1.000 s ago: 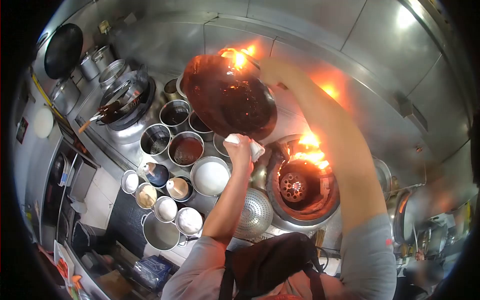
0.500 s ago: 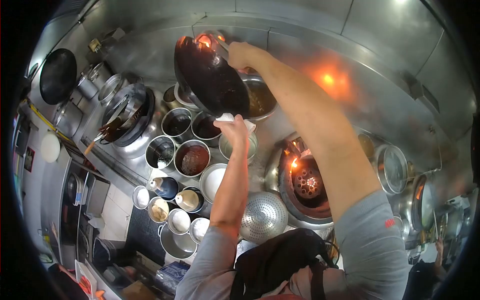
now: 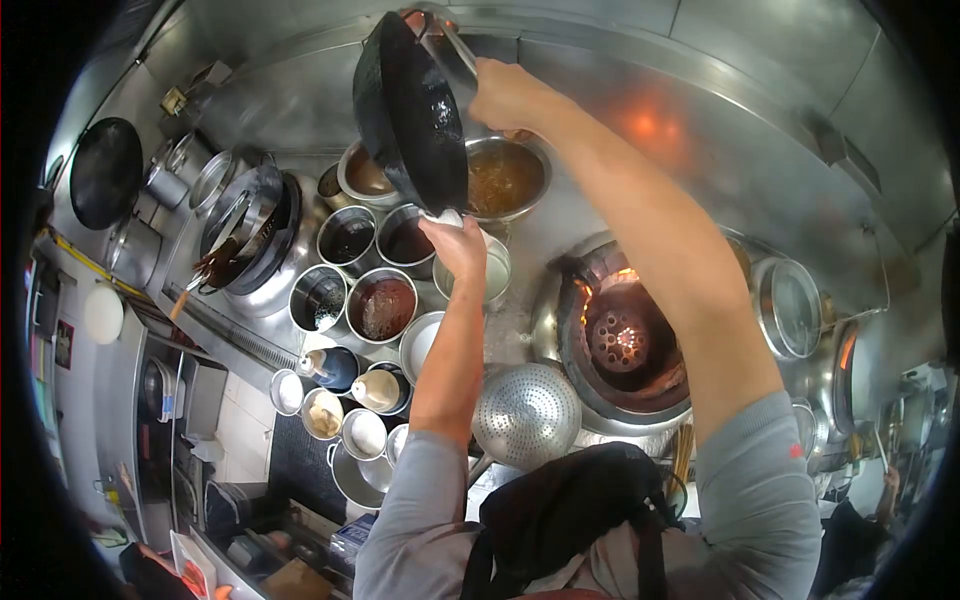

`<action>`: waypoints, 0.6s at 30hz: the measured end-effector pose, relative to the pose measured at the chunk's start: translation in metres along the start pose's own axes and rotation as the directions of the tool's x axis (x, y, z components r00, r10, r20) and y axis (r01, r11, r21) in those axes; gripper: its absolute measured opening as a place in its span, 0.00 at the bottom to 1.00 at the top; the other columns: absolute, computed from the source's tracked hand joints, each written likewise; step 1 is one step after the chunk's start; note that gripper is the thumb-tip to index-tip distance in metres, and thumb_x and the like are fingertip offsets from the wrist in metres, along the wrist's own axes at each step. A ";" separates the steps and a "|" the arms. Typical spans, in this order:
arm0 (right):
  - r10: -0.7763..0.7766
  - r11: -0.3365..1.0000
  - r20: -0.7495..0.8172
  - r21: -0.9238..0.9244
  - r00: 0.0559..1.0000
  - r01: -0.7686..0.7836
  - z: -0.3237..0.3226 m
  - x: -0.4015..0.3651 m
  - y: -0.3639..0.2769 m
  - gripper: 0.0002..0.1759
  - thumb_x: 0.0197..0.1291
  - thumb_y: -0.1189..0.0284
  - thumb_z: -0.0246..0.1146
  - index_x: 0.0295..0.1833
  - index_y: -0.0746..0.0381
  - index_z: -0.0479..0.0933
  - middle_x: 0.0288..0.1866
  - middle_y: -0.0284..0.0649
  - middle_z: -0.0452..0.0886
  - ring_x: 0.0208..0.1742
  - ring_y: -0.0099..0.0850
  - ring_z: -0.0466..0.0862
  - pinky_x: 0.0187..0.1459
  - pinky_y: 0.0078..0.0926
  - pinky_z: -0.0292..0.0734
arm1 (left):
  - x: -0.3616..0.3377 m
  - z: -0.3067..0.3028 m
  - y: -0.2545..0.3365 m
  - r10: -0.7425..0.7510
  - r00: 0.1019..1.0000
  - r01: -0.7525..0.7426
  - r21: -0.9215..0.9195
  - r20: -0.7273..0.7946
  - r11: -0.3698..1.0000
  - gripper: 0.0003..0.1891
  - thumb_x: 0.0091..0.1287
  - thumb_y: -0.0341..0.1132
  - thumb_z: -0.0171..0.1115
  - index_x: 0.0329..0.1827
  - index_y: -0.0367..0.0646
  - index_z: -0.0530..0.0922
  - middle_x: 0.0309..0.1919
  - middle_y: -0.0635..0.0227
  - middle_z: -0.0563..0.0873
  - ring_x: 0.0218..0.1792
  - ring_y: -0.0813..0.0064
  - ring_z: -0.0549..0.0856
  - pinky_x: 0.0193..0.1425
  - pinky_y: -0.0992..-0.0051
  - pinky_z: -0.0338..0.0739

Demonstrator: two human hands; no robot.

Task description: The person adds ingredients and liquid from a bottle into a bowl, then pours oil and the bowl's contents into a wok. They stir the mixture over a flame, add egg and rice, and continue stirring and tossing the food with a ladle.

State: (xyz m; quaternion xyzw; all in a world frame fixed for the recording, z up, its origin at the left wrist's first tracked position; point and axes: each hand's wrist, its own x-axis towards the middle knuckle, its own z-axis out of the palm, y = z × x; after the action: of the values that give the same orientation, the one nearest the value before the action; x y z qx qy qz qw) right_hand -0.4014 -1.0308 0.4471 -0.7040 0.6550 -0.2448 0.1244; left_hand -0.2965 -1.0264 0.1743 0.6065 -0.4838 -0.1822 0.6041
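A black wok [image 3: 412, 120] is raised and tipped steeply on its side above the pots and bowls at the back. My left hand [image 3: 457, 246] grips its near rim through a folded white cloth [image 3: 447, 217]. My right hand [image 3: 515, 97] is closed round the metal handle of a ladle [image 3: 458, 48], whose head is at the wok's far rim and partly hidden. Beneath and beside the wok stand a metal bowl of brown liquid [image 3: 508, 182] and another bowl [image 3: 367, 176]. To the right, the round burner [image 3: 620, 340] glows with small flames.
Sauce pots [image 3: 383, 305] and small seasoning tubs [image 3: 362, 434] crowd the left. A perforated strainer [image 3: 527, 415] lies close in front of me. More woks [image 3: 255, 225] stand at far left, and a lidded pot [image 3: 785, 308] is at right. The steel wall closes the back.
The wok has tilted more steeply, and its far rim is higher. Both hands moved slightly up with it, the right one also rightward. The burner flames and their glow on the wall have shrunk.
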 end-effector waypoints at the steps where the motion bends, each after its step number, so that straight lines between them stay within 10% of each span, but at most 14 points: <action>1: 0.011 1.000 0.019 0.023 1.000 -0.011 -0.008 -0.006 0.002 0.17 0.56 0.76 0.59 0.48 0.78 0.77 0.37 0.63 0.84 0.37 0.49 0.89 0.37 0.42 0.84 | 0.000 -0.002 0.003 0.018 1.000 -0.019 0.027 0.020 0.999 0.32 0.54 0.26 0.68 0.59 0.24 0.61 0.52 0.37 0.74 0.57 0.38 0.76 0.63 0.55 0.69; 6: 0.085 0.990 -0.006 0.112 0.996 -0.084 -0.023 -0.022 0.019 0.14 0.60 0.76 0.59 0.49 0.67 0.67 0.27 0.47 0.79 0.19 0.35 0.79 0.16 0.37 0.71 | 0.000 -0.004 0.011 0.099 0.992 -0.107 0.113 0.072 0.988 0.32 0.55 0.30 0.68 0.60 0.26 0.62 0.51 0.39 0.75 0.55 0.38 0.76 0.61 0.54 0.70; 18: 0.121 0.923 -0.073 0.376 0.990 -0.085 -0.044 -0.063 0.038 0.27 0.57 0.77 0.61 0.62 0.71 0.64 0.23 0.42 0.73 0.16 0.30 0.72 0.14 0.31 0.63 | -0.004 -0.023 0.027 0.232 0.962 -0.243 0.063 0.146 0.968 0.35 0.55 0.28 0.67 0.65 0.27 0.60 0.55 0.40 0.74 0.58 0.40 0.75 0.62 0.54 0.70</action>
State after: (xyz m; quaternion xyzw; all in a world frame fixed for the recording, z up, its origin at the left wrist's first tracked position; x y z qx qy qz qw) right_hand -0.4579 -0.9665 0.4547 -0.6199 0.6380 -0.3907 0.2368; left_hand -0.2897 -1.0056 0.2018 0.5539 -0.6004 -0.1301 0.5619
